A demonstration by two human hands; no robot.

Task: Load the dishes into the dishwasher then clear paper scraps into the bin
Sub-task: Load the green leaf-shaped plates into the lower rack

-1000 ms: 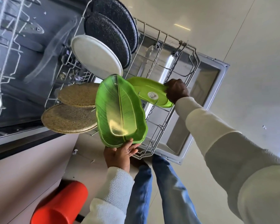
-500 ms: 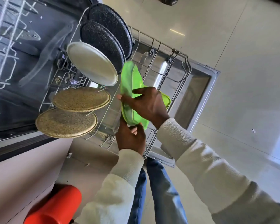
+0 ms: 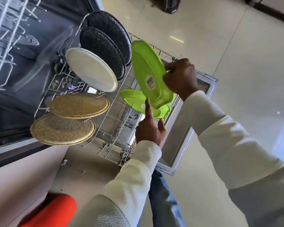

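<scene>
The dishwasher's lower wire rack (image 3: 105,126) is pulled out over the open door (image 3: 187,138). My right hand (image 3: 180,77) grips the edge of a green leaf-shaped plate (image 3: 147,71), held tilted above the rack with its back and label showing. A second green leaf plate (image 3: 133,102) lies lower in the rack beneath it. My left hand (image 3: 150,128) is below them, forefinger raised and touching the green plates, thumb apart, holding nothing. Two dark speckled plates (image 3: 105,46), a white plate (image 3: 90,69) and two tan speckled plates (image 3: 69,117) stand in the rack.
The upper rack (image 3: 5,43) shows at the far left inside the dishwasher. A red cylindrical object (image 3: 51,212) sits at the bottom left by the cabinet front. Small scraps (image 3: 64,162) lie on the pale tiled floor. My jeans-clad legs (image 3: 164,202) stand next to the door.
The green plate was turned over from my left hand to my right and lifted higher above the rack. My left hand let go and now only touches with a finger.
</scene>
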